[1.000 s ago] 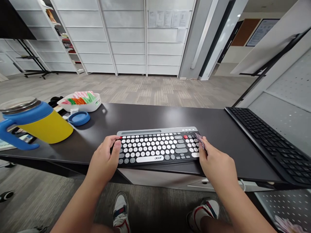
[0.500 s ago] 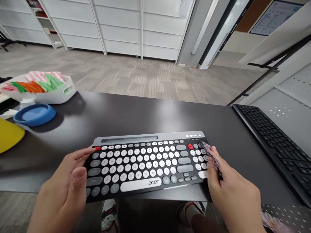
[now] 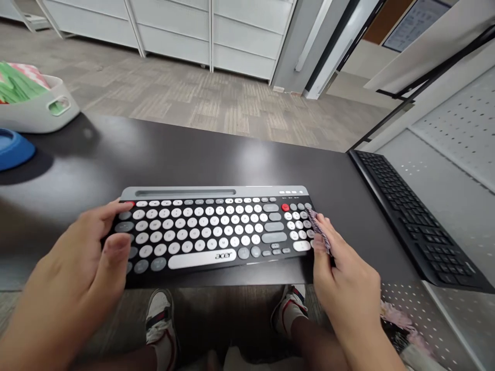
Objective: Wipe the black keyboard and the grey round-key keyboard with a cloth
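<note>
A black-and-grey keyboard with round white and grey keys and two red keys sits at or just above the front of the dark table. My left hand is closed around its left end, the thumb over the lower left keys and the fingers partly hidden behind the edge. At the other end, my right hand pinches a small folded striped cloth against the right edge, beside the number keys. The hand and cloth cover a few keys there.
A second, all-black keyboard lies along the right side, beside a white perforated panel. On the far left stand a white basket with coloured cloths and a blue round object. The dark table ends just before my feet.
The view has tilted down and swung right, so the yellow object at left is out of frame. Both hands keep their places at the keyboard's ends, which now looks more level.
</note>
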### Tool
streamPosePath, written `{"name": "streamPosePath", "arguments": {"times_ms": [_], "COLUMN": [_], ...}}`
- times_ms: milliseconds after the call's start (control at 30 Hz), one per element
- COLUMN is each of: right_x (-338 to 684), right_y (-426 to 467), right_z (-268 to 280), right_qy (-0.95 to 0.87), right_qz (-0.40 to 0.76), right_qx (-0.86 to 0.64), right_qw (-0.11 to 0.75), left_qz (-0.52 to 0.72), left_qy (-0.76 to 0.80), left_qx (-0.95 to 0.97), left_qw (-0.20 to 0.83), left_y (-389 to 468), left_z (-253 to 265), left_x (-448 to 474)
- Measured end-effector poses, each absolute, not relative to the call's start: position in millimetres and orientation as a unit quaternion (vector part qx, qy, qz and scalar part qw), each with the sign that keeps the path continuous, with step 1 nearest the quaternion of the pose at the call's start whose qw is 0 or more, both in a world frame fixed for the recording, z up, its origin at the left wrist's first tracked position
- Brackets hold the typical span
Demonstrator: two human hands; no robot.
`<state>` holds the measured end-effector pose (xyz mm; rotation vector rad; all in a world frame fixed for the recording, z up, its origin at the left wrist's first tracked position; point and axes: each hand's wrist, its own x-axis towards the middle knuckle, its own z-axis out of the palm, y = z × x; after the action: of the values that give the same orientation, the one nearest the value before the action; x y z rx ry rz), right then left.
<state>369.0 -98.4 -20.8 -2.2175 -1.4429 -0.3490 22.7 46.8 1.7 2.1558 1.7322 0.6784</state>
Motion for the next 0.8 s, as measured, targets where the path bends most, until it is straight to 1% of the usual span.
{"name": "streamPosePath", "arguments": {"times_ms": [67, 133, 300, 467, 800], "right_x": [367.5, 364.3, 350.3, 340.9, 332.7], "right_y": [-106.7, -114.2, -117.7, -99.5, -94.5], "right_z": [-20.2, -19.8, -23.6, -21.4, -4.5], "right_qy": [-0.561, -0.608, -0.719, -0.733, -0.735], "right_qz": [-0.146, -0.161, -0.118, -0.108, -0.086], "right_qx": [-0.774, -0.732, -0.637, -0.62, -0.613], "right_qw": [0.255, 0.262, 0.25, 0.259, 0.275], "left_qz": [0.23, 0.23, 0.231, 0.231, 0.247], "left_qy": [0.602, 0.59, 0.57, 0.572, 0.572], "left_qx": [0.756, 0.767, 0.783, 0.784, 0.778], "left_qw": [0.114, 0.103, 0.093, 0.07, 0.078], "left_y": [44.9, 44.3, 41.0, 37.2, 32.8], "left_z": [3.8, 3.4, 0.6, 2.7, 7.1], "left_x": [28.0, 29.8, 34.9, 44.5, 43.4]}}
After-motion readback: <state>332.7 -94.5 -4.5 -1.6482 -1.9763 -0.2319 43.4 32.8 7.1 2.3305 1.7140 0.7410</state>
